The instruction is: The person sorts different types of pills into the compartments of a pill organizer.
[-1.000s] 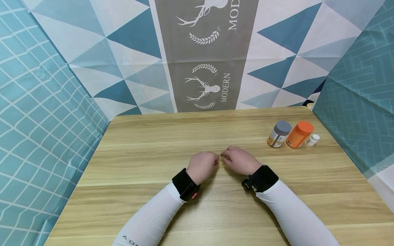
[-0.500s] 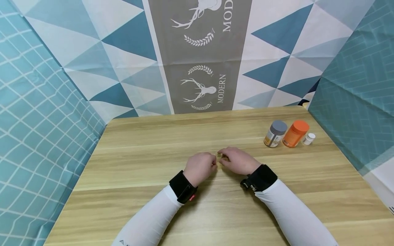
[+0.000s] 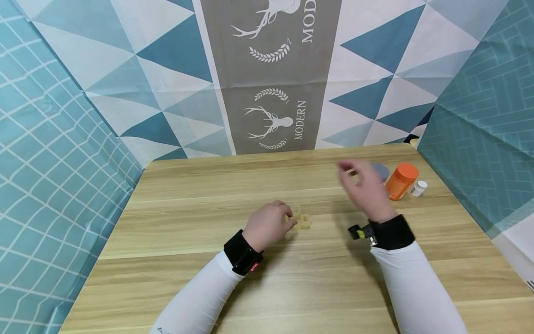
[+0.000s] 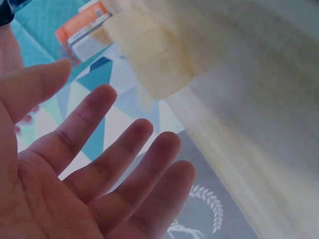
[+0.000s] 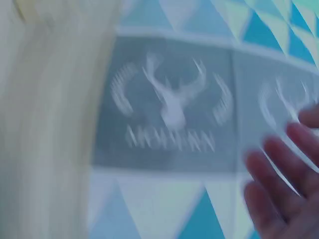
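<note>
Small pale-yellow pieces (image 3: 306,221) with dark print lie on the wooden table (image 3: 187,241), close together. My left hand (image 3: 267,226) is right beside them, its fingertips overlapping them in the head view. The left wrist view shows its fingers (image 4: 124,149) spread and relaxed with nothing in them, and a blurred yellow piece (image 4: 162,64) beyond. Raised over the table to the right is my right hand (image 3: 367,188), blurred, in front of the grey-lidded bottle (image 3: 381,171). Its fingers (image 5: 279,174) look loose, with nothing visible in them.
An orange bottle (image 3: 402,181) and a small white bottle (image 3: 419,188) stand at the back right, beside the grey-lidded one. Patterned cloths (image 3: 275,79) hang behind the table and along both sides.
My right hand has left the yellow pieces and moved up and right towards the bottles, uncovering them. My left hand has shifted slightly and its fingers have loosened.
</note>
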